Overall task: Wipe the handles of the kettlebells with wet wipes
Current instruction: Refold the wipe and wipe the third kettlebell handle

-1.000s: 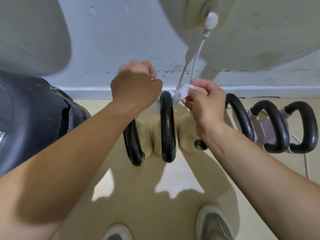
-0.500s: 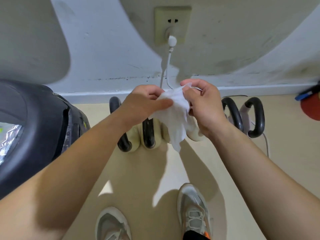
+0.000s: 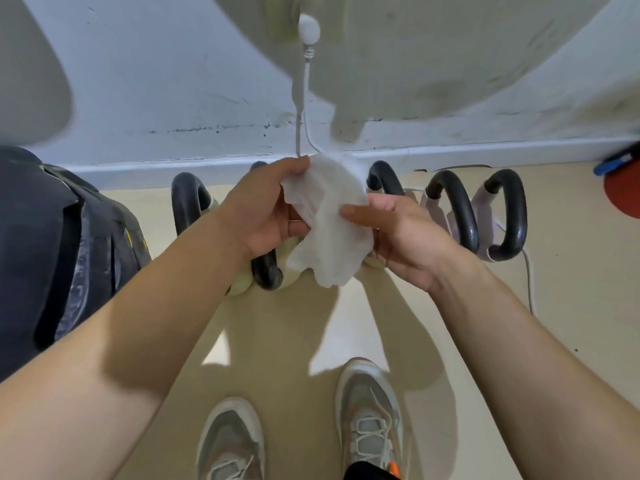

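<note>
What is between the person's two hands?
A crumpled white wet wipe, pinched by the left hand and the right hand. The head view shows it.

White plug in a wall socket, a dark bulky object at left (kind unclear), two grey sneakers below.

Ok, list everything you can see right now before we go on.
wet wipe: one, white, held between both grips
kettlebell handles: at least five, black, row by the wall
plug with cable: one, white, wall socket above
bulky object: one, dark, floor left
round object: one, red, right edge
shoes: two, grey, bottom
left grip: one bare hand, pinches wipe
right grip: one bare hand, holds wipe
</note>
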A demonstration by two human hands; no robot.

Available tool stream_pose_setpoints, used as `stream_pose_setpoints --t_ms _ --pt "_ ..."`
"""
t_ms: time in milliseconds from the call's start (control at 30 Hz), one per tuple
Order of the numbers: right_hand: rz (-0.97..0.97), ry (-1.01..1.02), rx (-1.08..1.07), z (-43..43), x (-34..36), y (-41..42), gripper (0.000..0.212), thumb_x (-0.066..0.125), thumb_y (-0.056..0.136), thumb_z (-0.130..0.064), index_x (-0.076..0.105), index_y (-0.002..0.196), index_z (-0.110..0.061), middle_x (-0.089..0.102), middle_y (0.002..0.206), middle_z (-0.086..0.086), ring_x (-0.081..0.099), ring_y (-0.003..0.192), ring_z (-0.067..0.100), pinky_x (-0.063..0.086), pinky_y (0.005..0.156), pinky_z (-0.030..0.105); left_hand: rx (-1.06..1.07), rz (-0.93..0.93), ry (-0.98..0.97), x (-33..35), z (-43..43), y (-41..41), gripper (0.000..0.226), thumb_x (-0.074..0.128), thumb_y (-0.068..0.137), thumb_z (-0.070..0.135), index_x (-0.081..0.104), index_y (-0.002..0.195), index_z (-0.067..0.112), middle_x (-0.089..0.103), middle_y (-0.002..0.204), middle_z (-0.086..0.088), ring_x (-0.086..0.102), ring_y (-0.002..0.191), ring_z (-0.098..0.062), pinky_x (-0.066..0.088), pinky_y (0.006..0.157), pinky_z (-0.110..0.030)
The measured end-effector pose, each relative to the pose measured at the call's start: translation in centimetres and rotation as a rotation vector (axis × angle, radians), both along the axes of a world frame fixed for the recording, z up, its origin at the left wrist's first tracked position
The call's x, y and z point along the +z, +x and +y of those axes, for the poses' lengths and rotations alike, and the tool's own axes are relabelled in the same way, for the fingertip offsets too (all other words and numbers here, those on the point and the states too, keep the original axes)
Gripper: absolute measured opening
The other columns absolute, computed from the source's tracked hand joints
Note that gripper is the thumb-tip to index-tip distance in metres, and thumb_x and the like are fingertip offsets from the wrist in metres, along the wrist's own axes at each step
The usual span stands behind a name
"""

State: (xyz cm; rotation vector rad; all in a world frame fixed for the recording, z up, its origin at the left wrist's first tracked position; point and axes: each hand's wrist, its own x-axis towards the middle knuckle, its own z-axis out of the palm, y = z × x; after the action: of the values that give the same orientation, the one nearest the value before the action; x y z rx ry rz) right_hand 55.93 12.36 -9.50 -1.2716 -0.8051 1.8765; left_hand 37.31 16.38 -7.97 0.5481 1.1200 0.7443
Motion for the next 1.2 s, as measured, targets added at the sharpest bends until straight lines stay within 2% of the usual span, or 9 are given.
stream_pose_setpoints --t_ms 200,300,400,567,700,833,933,1067,1200 --pt "0.154 -0.053 -0.206 0.1 -0.8 -0.2 0.020 0.052 0.101 -0.008 0.072 0.102 -0.007 0.074 0.107 0.012 0.071 0.099 0.024 0.056 0.089 0.039 0.014 0.149 0.101 -0.6 0.5 -0.6 0.019 0.054 0.101 0.025 0.067 0.103 0.011 0.065 0.074 0.002 0.061 0.066 -0.016 0.051 0.052 -0.024" --pt "-0.146 0.048 -0.186 0.3 -1.0 0.0 0.021 0.053 0.104 -0.015 0.069 0.090 -0.015 0.075 0.083 -0.002 0.071 0.079 0.013 0.054 0.074 0.031 -0.109 0.542 0.327 -0.5 0.5 -0.7 0.016 0.059 0.097 0.022 0.068 0.111 0.024 0.066 0.087 0.010 0.062 0.077 -0.015 0.054 0.057 -0.022" --pt "-0.308 0.065 -0.153 0.3 -1.3 0.2 0.008 0.062 0.100 -0.016 0.069 0.102 -0.016 0.076 0.091 0.001 0.072 0.083 0.017 0.055 0.071 0.034 -0.117 0.735 0.479 -0.8 0.8 -1.0 0.030 0.060 0.092 0.016 0.060 0.118 0.031 0.069 0.098 0.008 0.065 0.088 -0.008 0.052 0.055 -0.018" --pt "-0.490 0.119 -0.248 0.8 -1.4 0.3 0.034 0.068 0.086 -0.003 0.068 0.114 -0.022 0.070 0.096 0.001 0.065 0.075 0.019 0.047 0.054 0.025 -0.204 1.195 0.769 -0.8 0.3 -1.5 0.035 0.046 0.095 0.012 0.041 0.121 0.034 0.059 0.084 0.010 0.058 0.076 -0.015 0.044 0.061 -0.032" --pt "-0.865 0.363 -0.220 2.3 -0.9 0.6 0.045 0.063 0.084 -0.004 0.062 0.123 -0.027 0.063 0.103 -0.016 0.063 0.097 0.017 0.051 0.080 0.032 -0.432 1.483 0.954 -1.7 -1.9 -0.9 0.023 0.048 0.093 0.022 0.050 0.113 0.033 0.058 0.094 0.005 0.053 0.077 -0.022 0.035 0.072 -0.034" --pt "-1.270 0.482 0.025 2.5 -1.0 -0.3 0.057 0.062 0.087 -0.009 0.052 0.142 -0.020 0.056 0.136 0.004 0.052 0.123 0.028 0.043 0.095 0.034 -0.585 1.739 1.044 -3.7 -3.6 0.1 0.024 0.053 0.088 0.044 0.065 0.101 0.028 0.064 0.089 0.005 0.055 0.086 -0.024 0.023 0.078 -0.036" --pt "-1.541 0.718 -0.027 1.1 -1.4 -1.6 0.049 0.066 0.084 -0.017 0.059 0.133 -0.014 0.053 0.134 0.012 0.049 0.118 0.037 0.038 0.095 0.037 -0.644 1.805 1.010 -4.8 -4.3 0.3 0.040 0.059 0.081 0.054 0.066 0.108 0.026 0.064 0.101 -0.001 0.054 0.098 -0.028 0.026 0.088 -0.042" --pt "-1.169 0.377 0.086 0.4 -2.7 -4.1 0.021 0.056 0.095 -0.033 0.058 0.104 -0.013 0.062 0.103 0.004 0.059 0.091 0.026 0.041 0.069 0.031 -0.651 1.738 0.967 -5.0 -4.7 0.2 0.039 0.065 0.072 0.058 0.070 0.102 0.033 0.049 0.140 -0.010 0.038 0.133 -0.038 0.020 0.113 -0.055" --pt "-0.753 0.066 0.048 2.2 -5.3 -5.3 0.034 0.057 0.081 -0.037 0.061 0.095 -0.006 0.070 0.082 0.009 0.071 0.080 0.033 0.059 0.068 0.046 -0.567 1.602 0.947 -5.1 -4.5 -0.3 0.041 0.053 0.072 0.064 0.073 0.097 0.039 0.045 0.146 -0.006 0.030 0.142 -0.036 0.010 0.121 -0.056"
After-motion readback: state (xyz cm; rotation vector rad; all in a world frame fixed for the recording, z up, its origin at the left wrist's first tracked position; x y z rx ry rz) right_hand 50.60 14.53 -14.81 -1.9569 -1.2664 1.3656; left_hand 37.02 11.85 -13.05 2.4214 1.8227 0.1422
